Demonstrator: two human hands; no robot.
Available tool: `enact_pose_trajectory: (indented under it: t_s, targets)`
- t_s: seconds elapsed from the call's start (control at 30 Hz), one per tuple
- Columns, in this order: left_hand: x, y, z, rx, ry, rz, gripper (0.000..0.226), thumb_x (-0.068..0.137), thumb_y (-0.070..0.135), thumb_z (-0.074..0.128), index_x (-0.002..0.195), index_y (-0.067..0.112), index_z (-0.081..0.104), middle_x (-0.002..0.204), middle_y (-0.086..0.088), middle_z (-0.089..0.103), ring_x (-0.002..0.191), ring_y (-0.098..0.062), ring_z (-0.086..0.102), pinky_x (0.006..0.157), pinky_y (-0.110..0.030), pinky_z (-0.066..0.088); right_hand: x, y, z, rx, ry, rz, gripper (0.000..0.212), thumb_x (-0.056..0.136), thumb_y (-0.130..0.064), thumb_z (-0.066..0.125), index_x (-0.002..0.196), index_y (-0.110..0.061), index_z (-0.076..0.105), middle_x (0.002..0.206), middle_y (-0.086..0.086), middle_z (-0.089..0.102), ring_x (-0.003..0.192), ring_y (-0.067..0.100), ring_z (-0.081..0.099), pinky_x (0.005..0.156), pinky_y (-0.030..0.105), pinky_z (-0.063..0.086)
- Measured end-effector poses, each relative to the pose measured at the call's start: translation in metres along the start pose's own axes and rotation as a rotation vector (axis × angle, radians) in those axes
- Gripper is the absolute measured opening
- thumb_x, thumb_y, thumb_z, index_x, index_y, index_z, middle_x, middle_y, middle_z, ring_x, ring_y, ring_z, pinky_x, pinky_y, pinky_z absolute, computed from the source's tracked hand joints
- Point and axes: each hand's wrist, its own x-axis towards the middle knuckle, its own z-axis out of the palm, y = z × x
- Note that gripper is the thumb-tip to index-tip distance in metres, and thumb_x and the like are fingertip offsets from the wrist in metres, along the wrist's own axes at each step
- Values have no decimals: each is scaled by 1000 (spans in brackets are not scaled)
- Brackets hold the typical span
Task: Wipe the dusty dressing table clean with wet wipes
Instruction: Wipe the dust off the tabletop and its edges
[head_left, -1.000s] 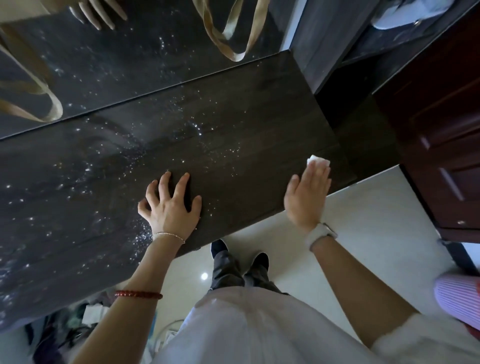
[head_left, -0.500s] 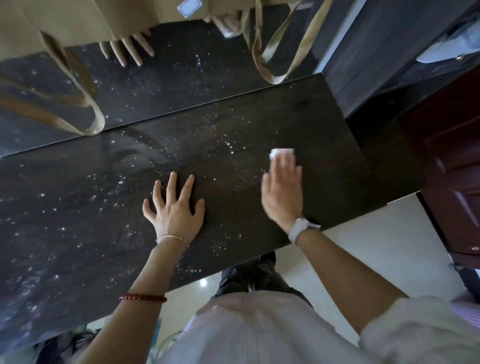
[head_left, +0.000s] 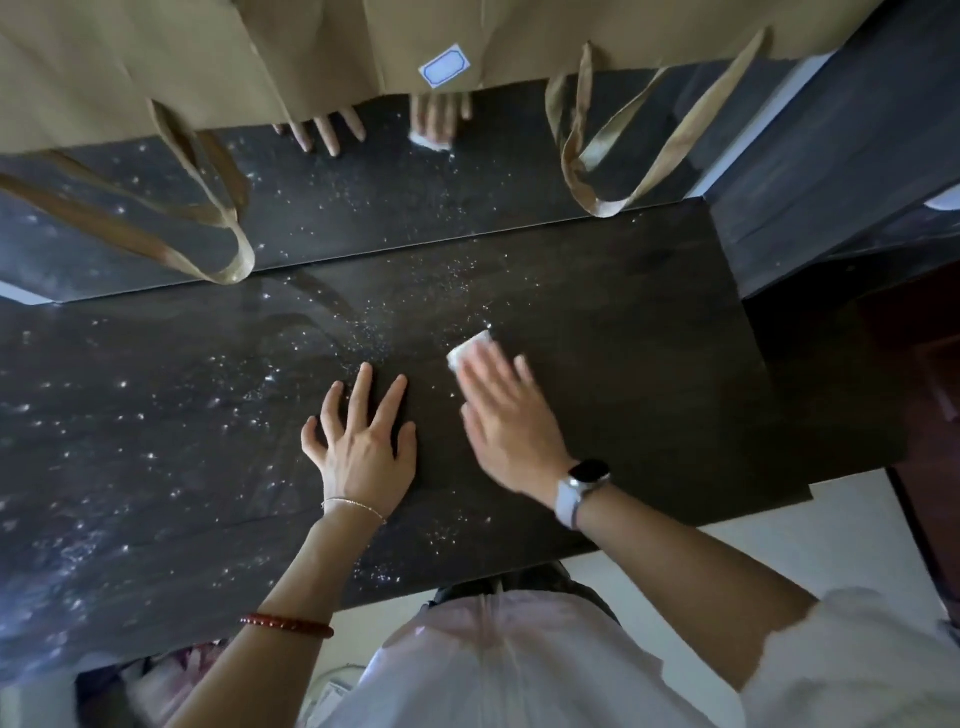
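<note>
The dark wooden dressing table (head_left: 623, 322) fills the middle of the view, speckled with white dust over its left and centre; its right part looks darker and cleaner. My right hand (head_left: 506, 423) lies flat with straight fingers and presses a folded white wet wipe (head_left: 470, 349) onto the top near the centre. The wipe pokes out beyond the fingertips. My left hand (head_left: 363, 441) rests flat on the table just left of it, fingers spread, holding nothing.
A mirror (head_left: 363, 208) stands along the table's back edge and reflects both hands. Brown paper bags (head_left: 182, 62) with looped handles (head_left: 613, 171) hang over the mirror's top. Dark wooden furniture (head_left: 924, 364) stands at the right, pale floor (head_left: 805, 530) below.
My right hand has slid the wipe leftward from the table's right front edge to the centre, close to my left hand. The left hand has stayed planted.
</note>
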Motion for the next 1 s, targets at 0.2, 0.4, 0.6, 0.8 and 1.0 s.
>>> enact_pose_trajectory:
  t_s: [0.2, 0.4, 0.6, 0.8, 1.0]
  targets:
    - [24, 25, -5, -38, 26, -36, 52, 92, 33, 44, 141, 33, 26, 155, 2, 12, 142, -28, 0, 110, -53, 3, 25, 118, -42, -80, 89, 389, 50, 93, -24, 26, 140, -9, 33, 147, 15, 35, 136, 30, 31, 111, 52, 17]
    - [37, 30, 7, -132, 137, -150, 45, 93, 32, 34, 138, 28, 35, 152, 3, 24, 141, -19, 12, 109, -44, 7, 24, 28, -7, -21, -50, -220, 50, 91, -27, 30, 139, -13, 37, 147, 9, 35, 138, 27, 27, 111, 52, 22]
    - [38, 28, 8, -117, 141, -155, 46, 93, 26, 44, 138, 24, 35, 152, 1, 24, 141, -21, 12, 108, -43, 9, 65, 123, -37, -97, 39, 226, 51, 93, -29, 23, 142, -16, 30, 150, 8, 31, 139, 24, 27, 112, 55, 17]
    - [38, 31, 8, -116, 138, -184, 48, 91, 33, 41, 138, 27, 34, 152, 1, 23, 141, -20, 11, 108, -41, 8, 76, 19, -8, 67, -82, -107, 51, 93, -29, 25, 142, -15, 32, 152, 6, 27, 141, 22, 19, 113, 50, 10]
    - [36, 30, 10, -59, 141, -170, 50, 90, 38, 32, 139, 28, 32, 153, 2, 22, 141, -20, 11, 109, -43, 9, 73, 115, -35, -87, 46, 121, 50, 91, -26, 29, 140, -21, 33, 148, 4, 36, 136, 21, 31, 110, 53, 17]
